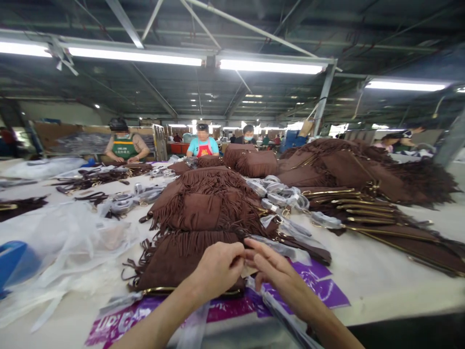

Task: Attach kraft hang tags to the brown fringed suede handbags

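A brown fringed bag [170,264] with a gold zipper edge lies flat in front of me, partly on a purple printed plastic sheet [323,286]. Over its right side is my left hand [221,266], its fingers curled together; what they pinch, if anything, is too small to make out. My right hand [271,266] is beside it, fingertips close to the left ones, fingers fairly straight. A strap in clear wrap [279,310] hangs below the right hand. Behind the bag, more brown fringed bags [201,211] are piled up.
Wrapped straps [278,194] lie behind the hands. Gold-zippered brown pieces [385,218] and a large bag heap [337,165] are at the right. Clear plastic bags [69,242] and a blue object [14,264] are at the left. Several people work across the table [385,286].
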Demonstrator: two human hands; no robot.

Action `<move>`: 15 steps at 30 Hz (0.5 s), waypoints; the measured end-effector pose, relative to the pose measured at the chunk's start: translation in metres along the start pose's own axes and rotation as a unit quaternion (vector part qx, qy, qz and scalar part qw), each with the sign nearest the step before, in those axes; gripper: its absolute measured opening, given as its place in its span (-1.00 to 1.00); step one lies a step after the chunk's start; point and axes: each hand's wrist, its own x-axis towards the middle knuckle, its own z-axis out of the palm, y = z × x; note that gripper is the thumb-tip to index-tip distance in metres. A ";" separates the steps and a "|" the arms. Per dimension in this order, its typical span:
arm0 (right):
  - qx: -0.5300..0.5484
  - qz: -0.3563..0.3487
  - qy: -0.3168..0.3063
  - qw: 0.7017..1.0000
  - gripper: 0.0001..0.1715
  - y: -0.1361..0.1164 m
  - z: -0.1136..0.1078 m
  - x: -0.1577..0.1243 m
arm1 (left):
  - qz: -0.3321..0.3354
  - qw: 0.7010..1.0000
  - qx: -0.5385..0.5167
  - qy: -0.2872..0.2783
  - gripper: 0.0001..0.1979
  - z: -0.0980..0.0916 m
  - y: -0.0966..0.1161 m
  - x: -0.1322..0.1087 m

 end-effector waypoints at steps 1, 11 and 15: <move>0.000 0.004 -0.041 0.999 -0.56 -0.003 0.003 -0.001 | 0.003 1.000 -0.004 0.003 -0.84 0.000 0.002 0.002; -0.401 -0.025 -0.129 0.906 -0.86 0.034 -0.026 -0.028 | -0.272 0.870 -0.384 -0.148 -0.86 0.050 -0.012 -0.041; -0.442 -0.049 -0.114 0.888 -0.80 0.054 -0.010 -0.036 | -0.348 0.792 -0.497 -0.075 -0.62 0.066 -0.016 -0.058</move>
